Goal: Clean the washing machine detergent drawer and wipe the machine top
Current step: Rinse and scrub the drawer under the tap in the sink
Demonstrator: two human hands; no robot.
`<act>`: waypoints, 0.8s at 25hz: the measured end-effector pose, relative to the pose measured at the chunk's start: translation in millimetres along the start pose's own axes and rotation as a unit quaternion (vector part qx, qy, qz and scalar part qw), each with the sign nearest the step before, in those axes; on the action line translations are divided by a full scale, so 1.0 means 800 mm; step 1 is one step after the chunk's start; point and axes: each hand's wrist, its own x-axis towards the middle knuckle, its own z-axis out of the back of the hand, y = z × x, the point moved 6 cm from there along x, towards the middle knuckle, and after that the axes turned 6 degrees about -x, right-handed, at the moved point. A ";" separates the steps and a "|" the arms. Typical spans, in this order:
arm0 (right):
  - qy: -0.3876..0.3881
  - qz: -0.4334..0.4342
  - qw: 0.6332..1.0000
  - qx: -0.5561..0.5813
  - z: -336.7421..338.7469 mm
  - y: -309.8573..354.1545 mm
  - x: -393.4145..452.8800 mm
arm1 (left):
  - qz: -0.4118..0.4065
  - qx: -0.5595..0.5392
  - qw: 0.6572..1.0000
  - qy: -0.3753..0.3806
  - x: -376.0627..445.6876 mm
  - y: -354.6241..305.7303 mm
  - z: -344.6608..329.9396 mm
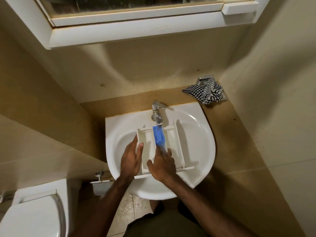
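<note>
As it lies in the sink [201,134], white detergent drawer [174,142], blue insert [159,136]

Small bathroom, warm dim light. White washbasin [201,134] is set into a tan counter [227,127], taken here as landmark. Chrome tap [157,113] stands at the basin's back rim. Above the basin, on a beige wall [153,65], hangs a white-framed mirror cabinet [130,19]. Behind and right of the basin, a checked cloth [205,94] lies bunched over a chrome fitting [204,79] in the corner. Below and left of the basin: white toilet [32,214], chrome valve [100,177]. Beneath the basin's front edge, wet speckled floor tile [130,207].
</note>
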 end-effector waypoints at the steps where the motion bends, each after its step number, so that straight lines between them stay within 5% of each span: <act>1: 0.018 -0.002 1.000 -0.019 -0.003 -0.004 -0.005 | 0.018 -0.035 0.999 0.019 -0.002 0.001 -0.002; 4: 0.033 -0.007 0.995 -0.091 0.005 -0.015 -0.020 | 0.080 -0.130 0.988 0.034 -0.004 0.004 -0.003; 6: -0.098 0.046 0.980 -0.167 0.029 0.006 -0.025 | 0.104 -0.191 0.976 0.034 -0.005 0.003 -0.007; 9: -0.153 0.175 0.946 -0.228 0.020 0.049 -0.009 | 0.137 -0.260 0.955 0.039 -0.008 0.004 -0.010; 17: -0.012 0.198 0.935 -0.293 -0.009 0.057 0.032 | 0.213 -0.305 0.926 0.059 -0.005 0.001 -0.005; 20: 0.097 0.196 0.936 -0.275 -0.012 0.044 0.006 | 0.197 -0.293 0.933 0.070 0.002 -0.006 -0.003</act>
